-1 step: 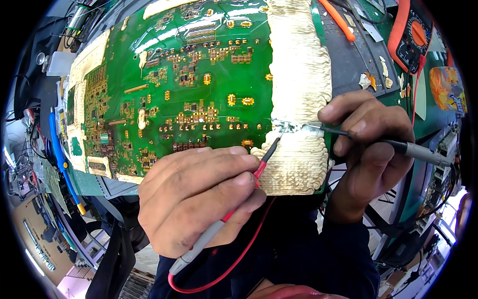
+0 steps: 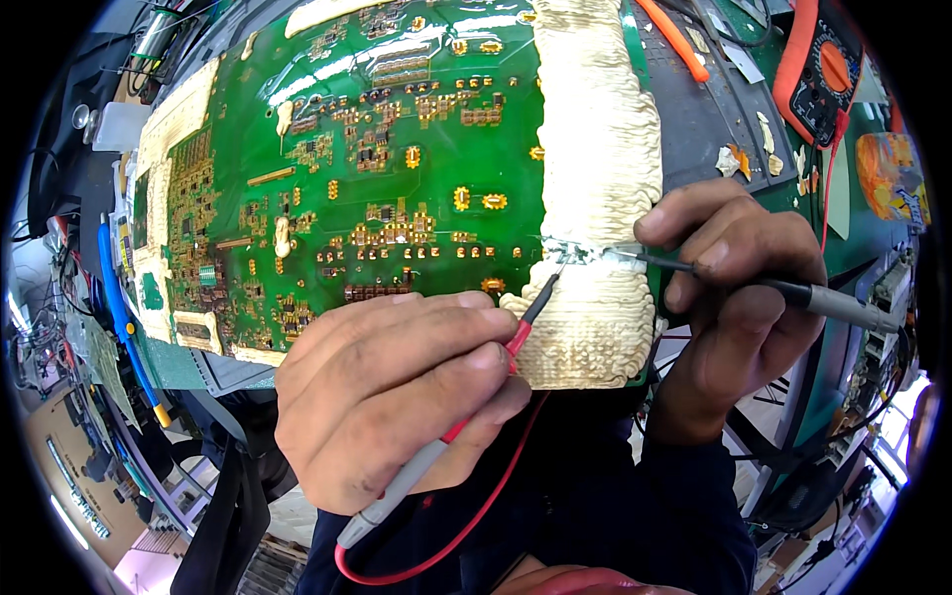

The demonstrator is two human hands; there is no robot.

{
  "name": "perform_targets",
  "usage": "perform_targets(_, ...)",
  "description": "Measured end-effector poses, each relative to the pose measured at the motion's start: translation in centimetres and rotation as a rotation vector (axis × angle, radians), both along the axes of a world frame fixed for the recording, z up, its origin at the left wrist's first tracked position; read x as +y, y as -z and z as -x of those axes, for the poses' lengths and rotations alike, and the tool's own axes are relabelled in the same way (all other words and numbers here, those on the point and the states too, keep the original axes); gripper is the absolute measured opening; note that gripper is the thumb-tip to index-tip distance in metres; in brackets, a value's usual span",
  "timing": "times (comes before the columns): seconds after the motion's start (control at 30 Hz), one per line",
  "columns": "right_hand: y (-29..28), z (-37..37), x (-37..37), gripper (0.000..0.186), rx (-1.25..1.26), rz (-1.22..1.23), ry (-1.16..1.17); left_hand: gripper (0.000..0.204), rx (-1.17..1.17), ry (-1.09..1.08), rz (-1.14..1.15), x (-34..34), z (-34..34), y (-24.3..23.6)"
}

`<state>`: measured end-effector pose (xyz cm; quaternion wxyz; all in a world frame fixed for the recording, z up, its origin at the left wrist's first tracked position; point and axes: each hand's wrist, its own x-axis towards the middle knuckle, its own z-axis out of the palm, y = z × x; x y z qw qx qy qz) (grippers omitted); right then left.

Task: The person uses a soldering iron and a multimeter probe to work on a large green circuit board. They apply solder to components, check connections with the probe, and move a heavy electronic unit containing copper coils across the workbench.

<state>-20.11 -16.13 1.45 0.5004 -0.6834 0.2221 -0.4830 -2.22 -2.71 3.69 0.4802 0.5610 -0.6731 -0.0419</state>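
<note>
My left hand (image 2: 397,397) grips a red-and-grey test probe (image 2: 397,491), its tip touching or very near a scraped break (image 2: 578,252) in the wide cream coating strip (image 2: 595,129) on a large green circuit board (image 2: 377,178). My right hand (image 2: 739,278) holds a black-and-grey probe (image 2: 833,302), whose thin tip reaches that same break from the right. Small gold components cover the board, and cream coating also lines its left and top edges. A red lead loops from the rear of the left probe.
An orange multimeter (image 2: 823,69) lies at top right, with an orange-handled tool (image 2: 669,30), cream scraps (image 2: 734,162) and a colorful packet (image 2: 888,178) nearby. A blue-handled tool (image 2: 119,297) lies left of the board. Cables (image 2: 50,278) crowd the far left.
</note>
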Motion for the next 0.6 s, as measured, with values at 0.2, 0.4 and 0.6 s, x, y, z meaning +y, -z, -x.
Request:
perform_targets(0.2,0.38,-0.28,-0.12,0.049,-0.020,0.033,0.036,0.026,-0.028,0.017,-0.029,0.31,-0.06,0.16)
perform_targets(0.4,0.26,-0.36,-0.05,0.049,-0.031,0.002,0.024,0.024,-0.007,0.013,-0.067,0.41,0.13,-0.13)
perform_targets(0.6,0.58,-0.42,-0.04,0.048,-0.046,0.039,0.034,0.024,-0.012,0.019,-0.073,0.56,-0.01,-0.17)
